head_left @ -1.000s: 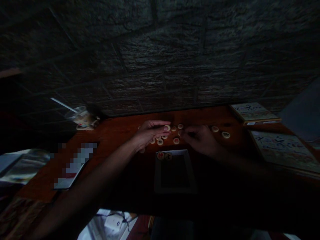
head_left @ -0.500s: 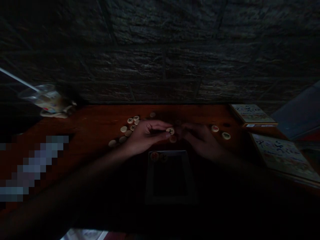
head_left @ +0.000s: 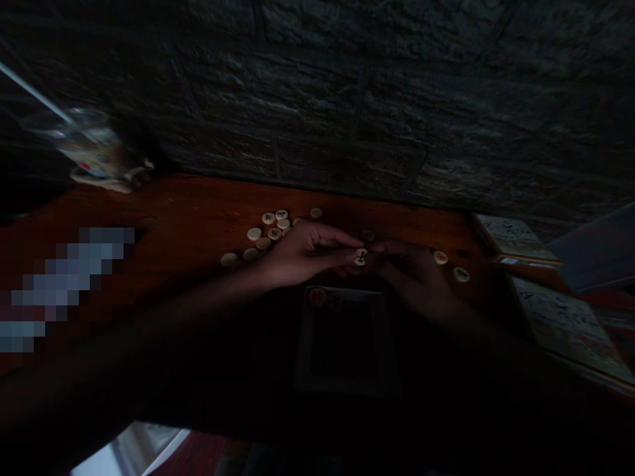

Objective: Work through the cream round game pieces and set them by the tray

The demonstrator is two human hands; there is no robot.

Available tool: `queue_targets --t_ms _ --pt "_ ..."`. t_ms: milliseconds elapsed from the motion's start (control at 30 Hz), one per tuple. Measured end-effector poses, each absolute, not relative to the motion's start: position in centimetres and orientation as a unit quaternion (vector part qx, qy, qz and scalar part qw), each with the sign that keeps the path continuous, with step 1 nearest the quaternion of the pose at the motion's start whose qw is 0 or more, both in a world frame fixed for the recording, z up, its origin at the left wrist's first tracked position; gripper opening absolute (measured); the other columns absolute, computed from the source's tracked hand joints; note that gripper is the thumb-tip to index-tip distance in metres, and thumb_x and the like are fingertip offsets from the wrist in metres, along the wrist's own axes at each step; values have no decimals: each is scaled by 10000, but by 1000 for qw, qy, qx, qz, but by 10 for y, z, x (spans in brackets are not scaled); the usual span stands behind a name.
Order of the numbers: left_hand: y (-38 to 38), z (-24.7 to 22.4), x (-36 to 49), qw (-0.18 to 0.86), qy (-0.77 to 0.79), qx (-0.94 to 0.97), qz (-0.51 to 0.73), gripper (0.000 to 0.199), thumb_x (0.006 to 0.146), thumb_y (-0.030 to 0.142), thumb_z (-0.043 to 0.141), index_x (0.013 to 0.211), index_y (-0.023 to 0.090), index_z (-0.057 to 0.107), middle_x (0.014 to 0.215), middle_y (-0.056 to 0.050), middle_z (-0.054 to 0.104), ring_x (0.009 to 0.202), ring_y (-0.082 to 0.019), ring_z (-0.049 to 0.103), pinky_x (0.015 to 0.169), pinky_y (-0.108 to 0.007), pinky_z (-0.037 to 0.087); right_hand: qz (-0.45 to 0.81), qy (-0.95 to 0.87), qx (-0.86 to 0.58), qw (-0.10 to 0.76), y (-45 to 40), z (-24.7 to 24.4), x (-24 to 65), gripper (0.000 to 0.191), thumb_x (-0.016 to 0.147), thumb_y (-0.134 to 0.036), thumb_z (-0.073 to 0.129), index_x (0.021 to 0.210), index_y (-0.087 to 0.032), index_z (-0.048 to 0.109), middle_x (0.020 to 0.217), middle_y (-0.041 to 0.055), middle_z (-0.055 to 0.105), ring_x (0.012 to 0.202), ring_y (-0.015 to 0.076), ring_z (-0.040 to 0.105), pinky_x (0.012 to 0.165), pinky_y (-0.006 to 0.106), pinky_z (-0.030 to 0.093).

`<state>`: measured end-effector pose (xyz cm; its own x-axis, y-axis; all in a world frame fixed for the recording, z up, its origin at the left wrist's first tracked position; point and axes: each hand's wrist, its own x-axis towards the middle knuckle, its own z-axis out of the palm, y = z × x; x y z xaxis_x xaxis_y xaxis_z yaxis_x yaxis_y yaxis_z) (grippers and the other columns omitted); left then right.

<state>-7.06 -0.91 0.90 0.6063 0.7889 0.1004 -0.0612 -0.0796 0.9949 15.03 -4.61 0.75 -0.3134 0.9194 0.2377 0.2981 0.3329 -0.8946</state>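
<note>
Between finger and thumb, my left hand point(head_left: 312, 254) pinches a round pale game piece point(head_left: 361, 256) with a dark character on it. My right hand point(head_left: 414, 271) meets it from the right, its fingertips at the piece's edge; whether they grip it is too dark to tell. Several more round pieces point(head_left: 254, 234) lie on the wooden table left of my left hand. One piece point(head_left: 366, 235) lies dimly beyond my fingertips. Nearer to me is an open tray point(head_left: 389, 344) with two pieces point(head_left: 317, 297) in its far left corner.
A plastic cup with a straw point(head_left: 94, 145) stands at the far left. Two pieces point(head_left: 440, 257) lie right of my right hand, beside two flat printed boxes point(head_left: 516, 238). A stone wall point(head_left: 317, 99) borders the table's far edge.
The view has shifted and tilted. Both hands remain together around the piece, which now sits closer to my right fingertips.
</note>
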Motion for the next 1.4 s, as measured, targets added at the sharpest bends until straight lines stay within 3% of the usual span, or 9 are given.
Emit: queue_targets --t_ms 233,467,767,1167,1400 --pt "-10 14 -72 584 290 690 313 222 906 220 787 1118 159 815 1036 -76 842 886 -189 806 793 -247 635 377 -724 -422 394 -45 2 153 287 960 -465 703 853 -202 747 818 29 736 792 179 679 733 305 509" --pt "-10 10 -73 570 288 703 313 272 873 258 830 1132 173 819 1046 -79 842 898 -205 809 814 -271 644 375 -711 -430 411 -46 0 152 307 903 -495 775 840 -195 762 835 31 765 776 167 682 723 294 514" --pt "-10 9 -71 577 274 696 328 247 891 261 815 1106 140 805 965 -82 844 816 -173 807 756 -238 657 377 -715 -425 407 -45 4 152 365 949 -538 700 847 -197 779 808 32 773 760 174 698 702 297 516" --pt "-11 5 -70 566 296 686 349 219 873 290 833 1012 123 812 878 -77 833 726 -161 794 701 -228 657 400 -719 -408 395 -46 0 151 155 924 -340 748 901 -195 797 857 31 793 792 182 709 734 308 533" --pt "-11 8 -71 585 277 685 333 199 920 293 789 1027 129 819 892 -72 839 761 -165 807 722 -226 662 405 -700 -429 402 -47 0 150 263 912 -454 767 830 -205 794 804 23 773 725 167 677 673 299 499"
